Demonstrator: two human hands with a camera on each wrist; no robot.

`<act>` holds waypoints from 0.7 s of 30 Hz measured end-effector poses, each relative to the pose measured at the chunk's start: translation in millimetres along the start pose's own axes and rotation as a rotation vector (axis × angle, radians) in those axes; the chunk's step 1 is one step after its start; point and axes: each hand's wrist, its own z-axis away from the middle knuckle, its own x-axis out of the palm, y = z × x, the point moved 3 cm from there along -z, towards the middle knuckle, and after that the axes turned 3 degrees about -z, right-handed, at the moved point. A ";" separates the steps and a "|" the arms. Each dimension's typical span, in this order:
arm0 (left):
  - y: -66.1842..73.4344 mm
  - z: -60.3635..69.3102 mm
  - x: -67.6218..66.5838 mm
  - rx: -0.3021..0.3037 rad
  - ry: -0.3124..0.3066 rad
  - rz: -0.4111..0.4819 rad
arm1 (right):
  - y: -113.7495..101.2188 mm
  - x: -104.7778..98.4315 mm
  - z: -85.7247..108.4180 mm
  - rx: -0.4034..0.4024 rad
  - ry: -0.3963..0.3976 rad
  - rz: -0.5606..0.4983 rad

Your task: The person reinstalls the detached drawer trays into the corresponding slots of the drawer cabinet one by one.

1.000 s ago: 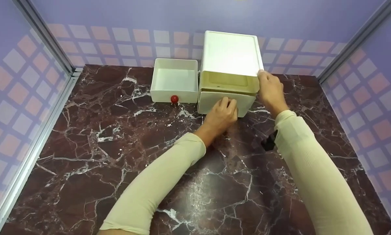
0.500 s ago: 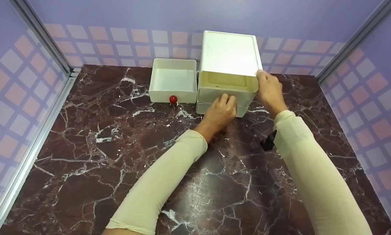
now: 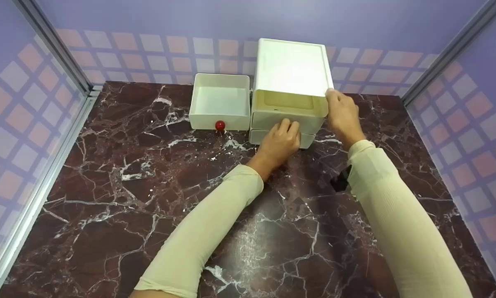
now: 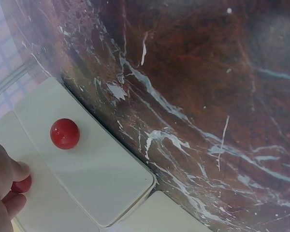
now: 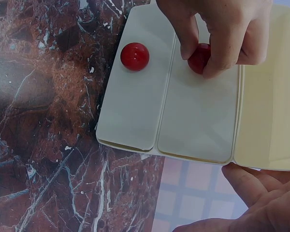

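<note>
A white drawer cabinet (image 3: pixel 293 66) stands against the back wall, its top compartment (image 5: pixel 266 111) showing no drawer inside. My left hand (image 3: pixel 279 142) pinches the red knob (image 5: pixel 199 59) of the middle drawer (image 5: pixel 198 121), which sits flush in the cabinet. Below it is the bottom drawer (image 4: pixel 94 166), also pushed in, with its own red knob (image 4: pixel 65 134). My right hand (image 3: pixel 343 114) grips the cabinet's right side near the front top corner; some of its fingers are hidden in the head view. A removed drawer (image 3: pixel 221 99) with a red knob sits just left of the cabinet.
Dark red marbled tabletop (image 3: pixel 148 215) with white veins extends in front. Purple walls with pink and white squares enclose it at the back (image 3: pixel 161 20) and both sides. Small white specks lie near the removed drawer.
My left hand has pushed the middle drawer back into the cabinet, so the bottom drawer's front now shows below it. My right hand keeps its hold. Over the last half second little differs.
</note>
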 end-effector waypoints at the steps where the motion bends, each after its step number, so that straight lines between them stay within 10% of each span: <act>1: 0.0 0.4 0.5 0.001 -0.003 0.002 | 0.3 0.3 -0.1 0.001 -0.001 -0.003; 14: -37.4 40.8 4.6 0.109 0.053 0.089 | 0.9 1.9 -0.4 -0.023 0.017 -0.013; 18: -75.4 56.8 6.8 0.048 0.043 0.110 | 1.6 1.0 0.0 -0.026 0.025 -0.008; 21: -109.2 69.2 13.2 -0.083 -0.073 0.106 | 1.7 2.1 -0.6 -0.024 0.027 -0.013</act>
